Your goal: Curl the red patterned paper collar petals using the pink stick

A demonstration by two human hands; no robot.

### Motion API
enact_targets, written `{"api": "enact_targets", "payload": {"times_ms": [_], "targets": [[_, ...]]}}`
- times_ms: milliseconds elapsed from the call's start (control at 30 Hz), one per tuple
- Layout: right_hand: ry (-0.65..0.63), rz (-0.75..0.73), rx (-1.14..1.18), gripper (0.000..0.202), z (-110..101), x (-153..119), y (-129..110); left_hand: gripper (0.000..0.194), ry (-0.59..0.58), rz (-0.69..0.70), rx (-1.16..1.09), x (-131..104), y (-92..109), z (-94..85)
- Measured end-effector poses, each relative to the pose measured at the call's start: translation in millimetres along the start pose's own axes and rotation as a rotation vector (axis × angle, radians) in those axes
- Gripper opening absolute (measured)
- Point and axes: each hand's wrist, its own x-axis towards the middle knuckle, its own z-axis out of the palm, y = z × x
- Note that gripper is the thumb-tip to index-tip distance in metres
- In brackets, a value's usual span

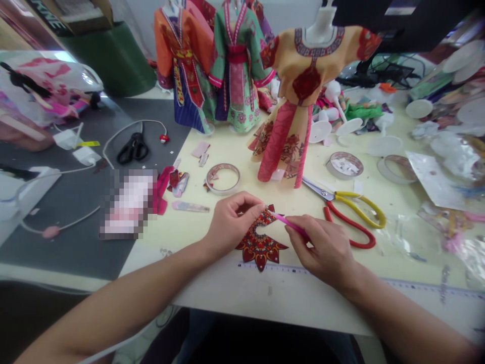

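A red patterned fabric piece [261,242] with pointed edges and a curved inner cut-out lies on the pale table. My left hand [237,220] is closed at its upper end, thumb and index finger pinched together by the fabric; what sits between the fingertips is too small to make out. My right hand [322,245] grips a pink pen-like tool [293,225], its pale tip pointing left at the top of the fabric, close to my left fingertips. Under the lower fabric points runs a ruler strip [273,267].
Red-and-yellow-handled scissors [350,212] lie beyond my right hand. Tape rings [223,191], black scissors [132,147], a blurred-out phone-like object [127,205] and fabric scraps [191,207] surround the work. Small dressed mannequins [237,71] stand behind.
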Motion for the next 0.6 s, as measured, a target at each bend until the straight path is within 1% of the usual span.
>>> {"api": "enact_targets", "payload": {"times_ms": [167, 333, 600], "targets": [[0.002, 0.001, 0.003, 0.011, -0.6, 0.4, -0.3, 0.012, 0.002, 0.092, 0.125, -2.1, 0.5, 0.9], [0.021, 0.005, -0.008, 0.011, 0.5, 0.6, 0.3, 0.009, 0.041, 0.218, 0.224, -2.8, 1.3, 1.2], [0.022, -0.003, -0.001, 0.011, 0.8, 1.6, -0.7, 0.007, 0.066, 0.351, 0.292, -4.2, 0.8, 2.4]]}}
